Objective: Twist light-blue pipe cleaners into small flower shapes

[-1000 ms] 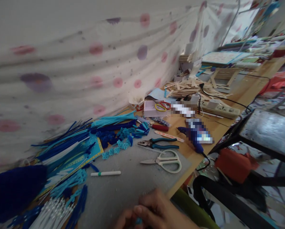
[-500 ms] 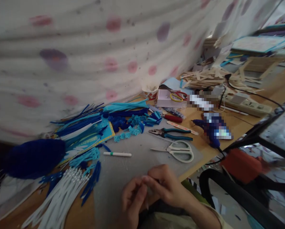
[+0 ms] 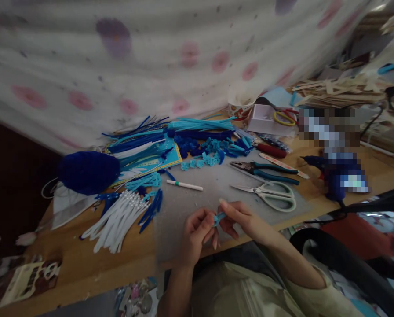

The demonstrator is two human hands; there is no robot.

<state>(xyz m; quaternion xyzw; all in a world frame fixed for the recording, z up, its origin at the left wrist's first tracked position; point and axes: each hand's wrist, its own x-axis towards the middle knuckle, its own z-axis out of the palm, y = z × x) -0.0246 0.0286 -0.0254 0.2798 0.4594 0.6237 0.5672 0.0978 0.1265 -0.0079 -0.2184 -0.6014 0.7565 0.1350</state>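
Observation:
Between my two hands is a small light-blue pipe cleaner piece, mostly covered by fingers. My left hand pinches its near end between thumb and fingers. Its other end is in the fingers of my right hand, whose thumb points up. Both hands are just above the front edge of a grey mat. Beyond them lie white-handled scissors, pliers with dark teal handles, and a white pen with a green band.
On the left are white pearl-tipped stems, blue pipe cleaner strips and a dark blue fluffy bundle. Light-blue pipe cleaner flowers lie behind the mat. A blue glue gun, a paper cup and a box stand farther right.
My view has turned left and down, so the table items appear farther right and higher. My hands have moved slightly apart, and the light-blue piece now shows between them.

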